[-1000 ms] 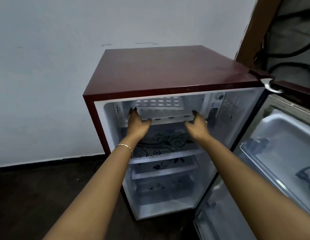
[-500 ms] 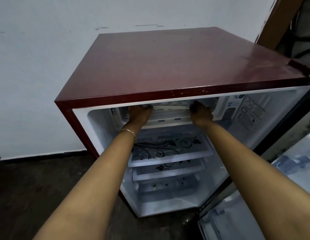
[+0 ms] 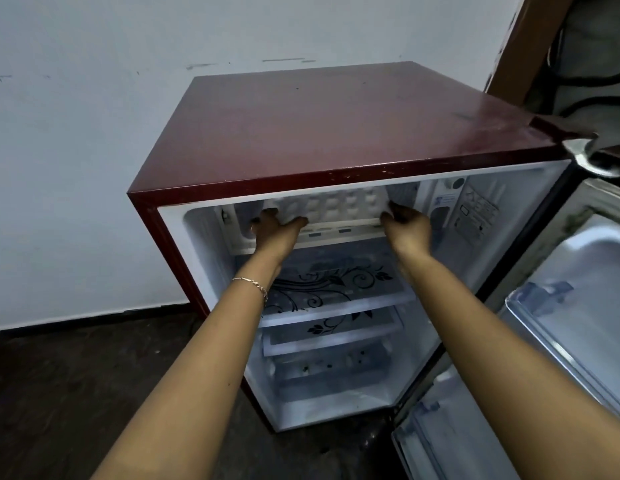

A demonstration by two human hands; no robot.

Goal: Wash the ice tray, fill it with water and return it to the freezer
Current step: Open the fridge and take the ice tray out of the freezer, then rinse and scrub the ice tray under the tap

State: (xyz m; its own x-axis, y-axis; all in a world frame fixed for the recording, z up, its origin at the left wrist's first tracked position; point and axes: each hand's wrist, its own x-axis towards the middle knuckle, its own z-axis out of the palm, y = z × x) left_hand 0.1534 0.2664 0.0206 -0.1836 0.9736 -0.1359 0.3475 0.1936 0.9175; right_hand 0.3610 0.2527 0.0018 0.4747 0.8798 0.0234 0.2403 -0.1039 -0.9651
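**Stock at the fridge, largest first**

1. Fridge [image 3: 336,126]: small, with a maroon shell and a white liner. It stands on a dark floor against a pale wall. Its top edge runs just above the fingers [image 3: 264,216].
2. Door [image 3: 575,292]: swung open, well off to the right of the right-hand fingers.
3. Printed shelf [image 3: 336,289]: clear, with a black floral pattern. It sits well below the fingers, under both wrists.
4. Freezer compartment [image 3: 339,236]: a slot across the top of the cabinet. Its front lip lies just under both sets of fingers.
5. Ice tray [image 3: 332,206]: white, with moulded cells. It spans from one hand to the other at the mouth of the freezer compartment and is partly inside it.
   - Handling: I judge it light, thin plastic, stiff enough along its length but liable to twist.
   - Grip: it would probably be slick if wet or frosted.
   - Contents: I cannot tell whether the cells hold water. If they do, it must travel dead level.
   - Best hold: I would take it by the rim at its two short ends, one hand each.
6. Left hand [image 3: 277,232]: fingers curled round the tray's left end, thumb laid on the front edge.
7. Right hand [image 3: 407,228]: fingers bent and closed on the tray's right end.
8. Bracelet [image 3: 253,284]: a thin chain on the left wrist, below the fingers.
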